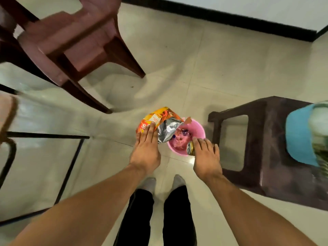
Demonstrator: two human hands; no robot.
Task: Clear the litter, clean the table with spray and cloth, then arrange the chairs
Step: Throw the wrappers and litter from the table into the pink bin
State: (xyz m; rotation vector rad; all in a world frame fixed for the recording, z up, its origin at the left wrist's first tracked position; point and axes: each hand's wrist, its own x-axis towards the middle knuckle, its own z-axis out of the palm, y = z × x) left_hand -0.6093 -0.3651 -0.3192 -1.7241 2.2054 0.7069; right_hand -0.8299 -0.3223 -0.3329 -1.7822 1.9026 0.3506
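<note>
A pink bin (199,127) stands on the tiled floor in front of my feet, with wrappers inside. My left hand (146,151) holds an orange and silver snack packet (162,121) over the bin's left rim, fingers laid over its top and thumb hidden. My right hand (205,157) grips a gold can (190,148) at the bin's near rim. A blue cloth (298,135) lies on a dark stool (266,139) at the right, with a blurred pale object, perhaps the spray bottle (319,128), on top of it.
A glass table (40,157) with a black frame fills the left side. A brown plastic chair (71,41) stands at the upper left. The wall with its black skirting (230,16) runs along the top. Open floor lies beyond the bin.
</note>
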